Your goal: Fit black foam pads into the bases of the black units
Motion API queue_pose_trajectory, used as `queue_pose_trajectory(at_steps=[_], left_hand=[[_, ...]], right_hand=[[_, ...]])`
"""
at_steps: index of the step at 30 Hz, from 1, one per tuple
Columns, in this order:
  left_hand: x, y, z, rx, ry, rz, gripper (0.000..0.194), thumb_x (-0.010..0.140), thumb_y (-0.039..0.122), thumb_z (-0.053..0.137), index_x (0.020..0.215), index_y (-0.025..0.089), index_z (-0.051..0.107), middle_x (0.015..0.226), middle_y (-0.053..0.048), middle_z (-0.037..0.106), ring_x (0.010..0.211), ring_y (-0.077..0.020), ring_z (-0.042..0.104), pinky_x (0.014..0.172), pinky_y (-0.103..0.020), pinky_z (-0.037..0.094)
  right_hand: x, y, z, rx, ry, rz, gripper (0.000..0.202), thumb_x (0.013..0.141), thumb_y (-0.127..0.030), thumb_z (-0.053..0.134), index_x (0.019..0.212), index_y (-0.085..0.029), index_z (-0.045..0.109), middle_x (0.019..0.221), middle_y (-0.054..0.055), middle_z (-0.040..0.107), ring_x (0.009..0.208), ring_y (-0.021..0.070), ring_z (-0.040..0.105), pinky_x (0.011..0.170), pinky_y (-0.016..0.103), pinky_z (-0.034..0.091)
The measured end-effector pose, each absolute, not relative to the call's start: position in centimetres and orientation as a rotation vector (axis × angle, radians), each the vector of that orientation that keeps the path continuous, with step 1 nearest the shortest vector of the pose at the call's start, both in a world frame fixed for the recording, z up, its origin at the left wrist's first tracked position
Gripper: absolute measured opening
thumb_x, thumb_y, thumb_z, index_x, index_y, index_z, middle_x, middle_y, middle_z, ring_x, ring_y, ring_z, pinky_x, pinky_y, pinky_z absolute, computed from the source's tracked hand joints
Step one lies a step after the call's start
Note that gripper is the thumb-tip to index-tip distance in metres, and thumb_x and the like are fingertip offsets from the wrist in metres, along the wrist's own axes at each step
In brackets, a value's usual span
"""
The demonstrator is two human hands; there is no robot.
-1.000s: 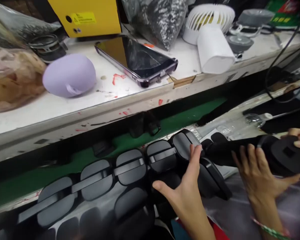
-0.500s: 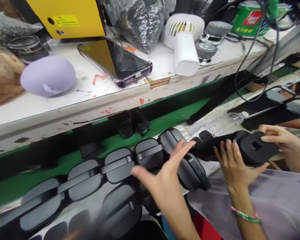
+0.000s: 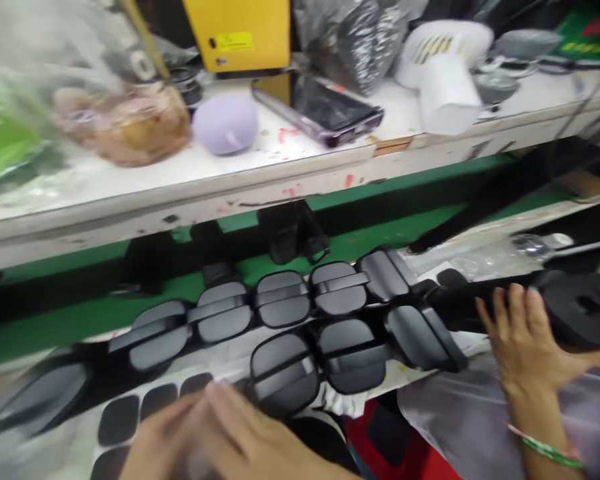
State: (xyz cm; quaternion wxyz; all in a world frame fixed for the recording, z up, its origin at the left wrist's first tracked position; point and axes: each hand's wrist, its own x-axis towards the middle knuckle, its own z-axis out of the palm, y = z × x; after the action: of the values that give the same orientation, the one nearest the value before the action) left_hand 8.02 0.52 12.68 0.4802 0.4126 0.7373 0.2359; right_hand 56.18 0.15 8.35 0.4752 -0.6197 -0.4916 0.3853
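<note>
My left hand (image 3: 167,433) and my right hand (image 3: 253,433) meet at the bottom of the view, fingertips close together. Both are blurred, so whether a thing lies between their fingers is not clear. Beneath and beside them is a white sheet bearing black rounded-square pads (image 3: 119,421). Just right of my fingertips sits a black rounded piece (image 3: 284,370) with a grey face and a dark band across it. Similar pieces stand beside it, one (image 3: 353,357) nearby, and a row (image 3: 283,300) of several runs behind.
A white shelf (image 3: 300,175) spans the back, holding a phone (image 3: 325,110), a lilac oval case (image 3: 225,125), a white fan (image 3: 447,93) and a yellow box (image 3: 240,40). At right, a co-worker's hand (image 3: 525,340) rests on a black part (image 3: 583,307).
My right hand, spread over the black pieces before, has moved left and down to join my left hand over the pads. The view has turned left. The co-worker still handles the black part.
</note>
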Motion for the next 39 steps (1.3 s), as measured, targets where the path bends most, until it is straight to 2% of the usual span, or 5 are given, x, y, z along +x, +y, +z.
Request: queue_pose_trajectory(at_steps=[7,14,22,30,39], left_hand=[[7.2,-3.4,12.0,0.831,1.706,0.849,0.051,0.070,0.060,0.071,0.104,0.021,0.075,0.119,-0.011,0.072,0.120,-0.0322,0.061,0.106,-0.040,0.047],[6.0,-7.0,10.4,0.598,1.414,1.080,0.061,0.070,0.048,0.076,0.124,0.024,0.061,0.135,-0.008,0.062,0.125,-0.0311,0.057,0.102,-0.033,0.045],[5.9,-5.2,11.4,0.546,1.424,1.004,0.045,0.067,0.043,0.080,0.104,0.023,0.066,0.114,-0.006,0.070,0.100,-0.0234,0.065,0.082,-0.027,0.050],[5.8,-5.1,10.4,0.651,1.421,1.107,0.037,0.079,0.048,0.068,0.104,0.021,0.069,0.113,-0.006,0.070,0.105,-0.0249,0.064,0.093,-0.030,0.047],[5.9,-6.3,9.0,0.598,1.343,1.200,0.041,0.078,0.044,0.067,0.113,0.023,0.065,0.121,-0.004,0.068,0.111,-0.0252,0.062,0.096,-0.028,0.045]], right_hand=[[31.3,-2.9,9.4,-1.206,-1.581,1.730,0.054,0.091,-0.051,0.061,0.139,-0.030,0.049,0.152,0.009,0.039,0.137,0.0284,0.041,0.112,0.051,0.040],[25.8,-5.5,9.3,-1.118,-1.449,2.049,0.100,0.084,-0.046,0.068,0.157,-0.027,0.004,0.165,0.004,0.003,0.151,0.0193,0.008,0.124,0.040,0.014],[23.7,-4.5,10.4,-1.418,-1.267,1.796,0.045,0.096,-0.059,0.040,0.129,-0.028,0.048,0.142,0.006,0.048,0.136,0.0207,0.042,0.119,0.040,0.028],[24.4,-4.0,10.4,-1.337,-1.506,1.964,0.072,0.094,-0.047,0.047,0.155,-0.026,0.014,0.164,0.004,0.010,0.151,0.0170,0.006,0.125,0.041,0.008],[22.7,-4.3,9.9,-1.448,-1.445,1.711,0.050,0.100,-0.052,0.032,0.142,-0.027,0.038,0.151,0.006,0.037,0.144,0.0180,0.029,0.124,0.040,0.018]])
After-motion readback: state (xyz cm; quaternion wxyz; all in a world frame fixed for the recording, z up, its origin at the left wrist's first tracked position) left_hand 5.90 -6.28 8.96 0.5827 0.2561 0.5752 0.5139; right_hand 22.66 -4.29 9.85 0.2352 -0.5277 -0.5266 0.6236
